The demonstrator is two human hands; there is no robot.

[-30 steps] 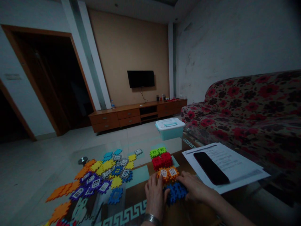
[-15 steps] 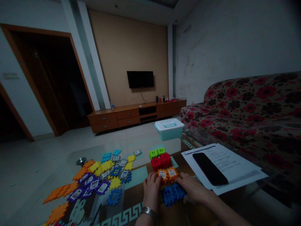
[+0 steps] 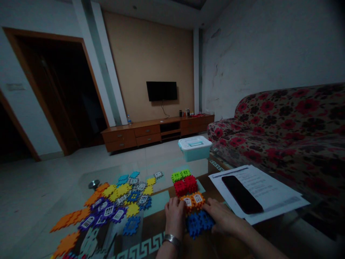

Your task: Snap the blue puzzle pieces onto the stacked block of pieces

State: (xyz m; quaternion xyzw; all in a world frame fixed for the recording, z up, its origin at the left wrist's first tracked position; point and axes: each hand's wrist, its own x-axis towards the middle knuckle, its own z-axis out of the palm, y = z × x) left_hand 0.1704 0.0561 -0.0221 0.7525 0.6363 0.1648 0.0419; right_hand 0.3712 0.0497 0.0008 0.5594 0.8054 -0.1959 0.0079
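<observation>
Two orange interlocking blocks (image 3: 193, 201) with white window pieces on top lie side by side on the glass coffee table. My left hand (image 3: 174, 215), a silver bracelet on its wrist, has its bent fingers against their left side. From the right, my right hand (image 3: 219, 216) presses its fingertips to the other end, so the blocks are squeezed between both hands. Closer to me are blue toothed blocks (image 3: 199, 223), between my palms. Red blocks (image 3: 185, 184) and green blocks (image 3: 180, 175) stand in rows just behind the orange ones. Some fingertips are hidden by the blocks.
Loose toothed tiles spread over the table's left: purple tiles (image 3: 104, 213), yellow tiles (image 3: 120, 191) and orange tiles (image 3: 70, 218). A lidded turquoise box (image 3: 196, 154) stands at the back. On the right, a black phone (image 3: 242, 194) rests on paper sheets (image 3: 280, 194), beside a flowered sofa (image 3: 285, 126).
The view has shifted very slightly. Both hands stay at the sides of the orange blocks, and no block has visibly moved.
</observation>
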